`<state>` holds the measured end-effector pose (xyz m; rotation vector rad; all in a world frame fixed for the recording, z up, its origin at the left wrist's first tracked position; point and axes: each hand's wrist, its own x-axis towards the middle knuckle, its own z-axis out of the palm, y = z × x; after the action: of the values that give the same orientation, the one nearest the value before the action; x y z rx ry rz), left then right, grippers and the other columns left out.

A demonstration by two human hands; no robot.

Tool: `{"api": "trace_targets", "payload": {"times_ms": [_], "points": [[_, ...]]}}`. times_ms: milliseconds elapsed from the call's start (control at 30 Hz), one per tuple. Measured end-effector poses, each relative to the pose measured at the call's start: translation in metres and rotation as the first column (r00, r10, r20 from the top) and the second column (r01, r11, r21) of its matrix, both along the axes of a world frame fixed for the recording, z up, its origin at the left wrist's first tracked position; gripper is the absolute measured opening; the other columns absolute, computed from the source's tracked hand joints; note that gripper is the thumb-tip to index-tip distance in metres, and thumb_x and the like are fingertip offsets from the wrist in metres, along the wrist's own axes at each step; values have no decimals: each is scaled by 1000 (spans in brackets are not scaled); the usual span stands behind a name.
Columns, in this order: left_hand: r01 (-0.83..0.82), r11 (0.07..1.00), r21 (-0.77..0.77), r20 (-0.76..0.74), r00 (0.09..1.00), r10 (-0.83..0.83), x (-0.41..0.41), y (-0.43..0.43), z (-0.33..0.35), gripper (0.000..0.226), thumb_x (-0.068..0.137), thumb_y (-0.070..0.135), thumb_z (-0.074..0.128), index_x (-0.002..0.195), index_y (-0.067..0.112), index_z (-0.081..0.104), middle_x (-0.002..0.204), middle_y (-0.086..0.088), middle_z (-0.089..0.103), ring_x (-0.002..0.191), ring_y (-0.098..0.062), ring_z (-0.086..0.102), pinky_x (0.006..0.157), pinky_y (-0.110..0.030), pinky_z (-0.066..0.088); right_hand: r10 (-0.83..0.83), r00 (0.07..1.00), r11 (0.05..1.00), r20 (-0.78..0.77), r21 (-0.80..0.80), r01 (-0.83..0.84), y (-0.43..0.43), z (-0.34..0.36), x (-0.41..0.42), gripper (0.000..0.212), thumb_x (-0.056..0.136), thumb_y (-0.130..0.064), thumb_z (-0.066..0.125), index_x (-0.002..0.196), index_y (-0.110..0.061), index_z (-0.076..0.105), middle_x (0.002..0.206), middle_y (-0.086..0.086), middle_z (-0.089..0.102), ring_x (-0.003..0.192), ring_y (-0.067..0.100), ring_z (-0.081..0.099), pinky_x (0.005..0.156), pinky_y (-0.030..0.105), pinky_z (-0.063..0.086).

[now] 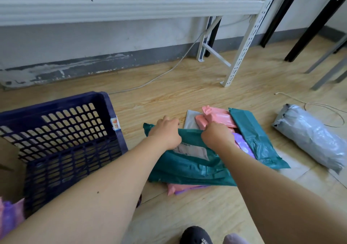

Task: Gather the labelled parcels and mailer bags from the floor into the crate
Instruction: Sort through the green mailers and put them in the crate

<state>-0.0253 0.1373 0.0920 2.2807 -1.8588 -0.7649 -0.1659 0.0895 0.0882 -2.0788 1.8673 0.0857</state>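
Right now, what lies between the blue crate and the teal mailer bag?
Only bare wood floor separates the blue crate and teal mailer bag, in the head view.

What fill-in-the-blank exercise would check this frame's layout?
1. The left hand and right hand both grip the teal mailer bag bearing a white ____.
2. The navy crate stands on that bag's ____ side.
3. The grey parcel lies apart on the ____.
Missing words: label; left; floor.
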Motion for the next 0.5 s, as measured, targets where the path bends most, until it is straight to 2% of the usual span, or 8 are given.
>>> {"api": "trace_targets", "payload": {"times_ms": [67,133,267,400,467,500], "points": [[-48,996,-77,3,999,48,8,9,21,51,90,16,49,139,21,37,141,-6,33,127,-26,37,99,-39,41,-5,1000,1000,22,-21,5,4,24,1,44,95,-12,39,138,-15,43,124,14,59,110,30,57,74,29,38],[-88,989,-116,-22,996,86,17,17,38,52,90,17,50,140,23,36,143,-6,32,129,-26,37,100,-38,40,-25,999,997,34,-69,27,10,41,3,46,94,-10,39,140,-13,43,126,11,59,107,30,57,70,27,38],[-166,976,-141,-97,983,154,39,44,65,53,88,18,55,139,21,39,144,-7,33,124,-26,45,94,-33,41,-136,958,979,253,-114,169,36,81,16,32,82,-2,41,102,-8,66,93,13,64,77,29,51,63,28,36],[-284,952,-111,-152,952,267,60,73,81,56,88,20,57,141,21,38,146,-7,34,110,-25,55,82,-29,44,-200,842,957,502,-85,278,63,108,30,23,77,0,39,75,-11,59,74,8,55,68,27,46,54,26,30],[-382,920,-91,-264,900,348,70,89,90,57,90,22,57,142,17,36,147,-8,35,118,-24,51,85,-26,40,-216,745,948,631,-46,314,77,117,40,26,77,0,38,71,-15,58,67,5,53,65,26,45,55,27,31],[-420,904,-78,-316,870,377,75,96,93,57,92,24,56,143,14,35,148,-8,36,123,-24,48,88,-26,38,-227,668,945,708,-4,326,82,121,46,29,77,1,37,69,-15,59,63,3,52,63,24,45,56,26,31]]}}
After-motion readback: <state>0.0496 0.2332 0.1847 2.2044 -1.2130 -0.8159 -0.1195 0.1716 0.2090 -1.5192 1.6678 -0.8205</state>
